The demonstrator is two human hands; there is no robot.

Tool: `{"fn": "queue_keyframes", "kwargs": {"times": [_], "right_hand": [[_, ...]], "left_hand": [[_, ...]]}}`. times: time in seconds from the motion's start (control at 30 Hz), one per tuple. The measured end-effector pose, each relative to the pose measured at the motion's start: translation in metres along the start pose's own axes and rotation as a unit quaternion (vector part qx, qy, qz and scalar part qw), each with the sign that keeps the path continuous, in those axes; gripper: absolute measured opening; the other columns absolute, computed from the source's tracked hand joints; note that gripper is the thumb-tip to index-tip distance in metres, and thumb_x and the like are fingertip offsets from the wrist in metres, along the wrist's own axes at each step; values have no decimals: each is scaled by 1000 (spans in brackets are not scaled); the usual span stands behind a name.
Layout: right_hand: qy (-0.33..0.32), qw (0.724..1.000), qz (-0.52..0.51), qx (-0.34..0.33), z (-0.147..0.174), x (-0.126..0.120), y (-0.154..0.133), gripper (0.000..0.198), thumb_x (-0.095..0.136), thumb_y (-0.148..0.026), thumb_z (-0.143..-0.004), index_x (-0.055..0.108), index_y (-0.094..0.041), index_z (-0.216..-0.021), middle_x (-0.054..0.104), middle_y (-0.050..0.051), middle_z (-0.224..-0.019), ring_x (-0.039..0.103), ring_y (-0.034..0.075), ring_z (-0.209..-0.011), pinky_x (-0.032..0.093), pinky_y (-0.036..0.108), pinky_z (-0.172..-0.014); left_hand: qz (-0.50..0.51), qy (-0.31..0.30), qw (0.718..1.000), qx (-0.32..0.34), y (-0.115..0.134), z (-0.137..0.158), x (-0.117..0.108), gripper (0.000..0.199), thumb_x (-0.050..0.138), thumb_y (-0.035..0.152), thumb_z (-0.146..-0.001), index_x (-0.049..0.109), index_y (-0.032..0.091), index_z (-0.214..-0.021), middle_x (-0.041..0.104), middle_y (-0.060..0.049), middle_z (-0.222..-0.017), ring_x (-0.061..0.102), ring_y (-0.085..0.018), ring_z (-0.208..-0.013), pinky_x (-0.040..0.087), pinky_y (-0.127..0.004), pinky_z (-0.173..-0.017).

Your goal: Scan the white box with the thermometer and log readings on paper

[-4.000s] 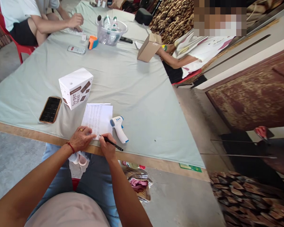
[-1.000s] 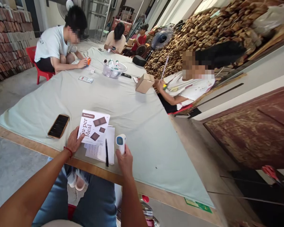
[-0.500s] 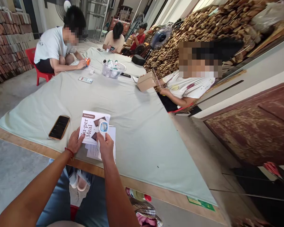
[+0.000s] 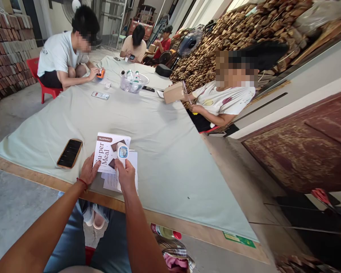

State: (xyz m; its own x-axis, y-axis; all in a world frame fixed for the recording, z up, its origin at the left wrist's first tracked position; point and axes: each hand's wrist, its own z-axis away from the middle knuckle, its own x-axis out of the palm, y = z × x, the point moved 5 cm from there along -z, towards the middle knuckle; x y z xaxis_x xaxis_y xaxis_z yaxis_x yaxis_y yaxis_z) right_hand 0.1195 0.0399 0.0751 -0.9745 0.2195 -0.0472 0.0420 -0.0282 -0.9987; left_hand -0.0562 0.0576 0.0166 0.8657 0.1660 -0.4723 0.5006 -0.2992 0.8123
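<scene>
My right hand (image 4: 126, 175) is closed around a white handheld device (image 4: 122, 146) with a rounded head and a bluish square window facing up. The device is over the right part of a flat white printed NutriMotion pack (image 4: 104, 147). Along the pack's left edge my left hand (image 4: 88, 170) grips it, thumb on top and the other fingers partly hidden at the side. Whether the pack is a thin box or a booklet, I cannot tell. White printed sheets (image 4: 133, 161) lie beneath it. A phone in an orange-edged case (image 4: 69, 153) rests left of my left hand.
A pale green cloth (image 4: 170, 170) covers the table. Farther back are a clear basin with bottles (image 4: 144, 80), a white-screened phone (image 4: 100, 95) and a black pouch (image 4: 163, 70). A person at right holds a cardboard box (image 4: 174, 93); one at left handles an orange item (image 4: 100, 73).
The view has shifted slightly. Both my hands keep their holds on the pack and the device. At left, the other person's hand and the orange item have turned a little.
</scene>
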Motion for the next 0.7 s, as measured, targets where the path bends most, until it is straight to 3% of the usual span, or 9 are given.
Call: {"fn": "queue_keyframes", "kwargs": {"times": [0.4, 0.6, 0.7], "right_hand": [[-10, 1000, -2, 24, 9, -5, -3, 35, 62, -51, -72, 65, -17, -76, 62, -1, -66, 51, 15, -64, 41, 25, -58], [-5, 998, -52, 22, 27, -37, 7, 42, 57, -52, -77, 66, -16, -99, 69, 3, -86, 59, 18, -77, 46, 26, -66], [29, 998, -42, 31, 36, -62, 16, 45, 61, -50, -74, 67, -15, -103, 70, 4, -91, 60, 20, -82, 47, 28, -71]], "left_hand": [[-8, 5, 1000, -2, 2, -2, -2, 53, 38, 52, -95, 54, 16, -131, 64, -15, -117, 58, -29, -108, 45, -46, -96], [2, 11, 1000, -11, 5, -4, -5, 52, 42, 53, -94, 56, 17, -128, 65, -13, -115, 60, -30, -109, 45, -45, -97], [-3, 13, 1000, -7, 6, -6, -6, 50, 42, 53, -94, 58, 17, -124, 66, -13, -113, 61, -30, -107, 46, -45, -95]]}}
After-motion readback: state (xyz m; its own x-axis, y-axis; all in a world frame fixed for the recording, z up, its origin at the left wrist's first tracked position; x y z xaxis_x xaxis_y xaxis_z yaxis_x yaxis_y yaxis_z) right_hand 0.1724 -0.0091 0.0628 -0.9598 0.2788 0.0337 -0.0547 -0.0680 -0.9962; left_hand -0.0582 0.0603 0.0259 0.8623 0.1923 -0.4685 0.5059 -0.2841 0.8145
